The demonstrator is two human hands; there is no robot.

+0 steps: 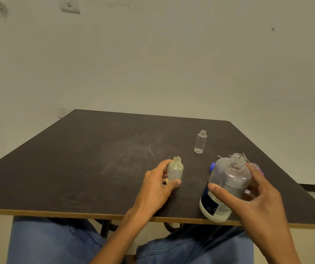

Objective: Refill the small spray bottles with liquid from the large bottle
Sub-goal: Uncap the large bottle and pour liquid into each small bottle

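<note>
My left hand grips a small clear spray bottle that stands upright on the dark table, its cap off and its neck bare. My right hand is wrapped around the large clear bottle, which has a dark label, no cap and a little whitish liquid at the bottom; it stands near the table's front edge. A second small bottle, uncapped and looking empty, stands farther back. Behind the large bottle lie a blue cap and the white tubes of spray heads, partly hidden.
The table's front edge runs just before my knees in blue jeans. A plain wall rises behind the table, and the right edge of the table drops off close behind my right hand.
</note>
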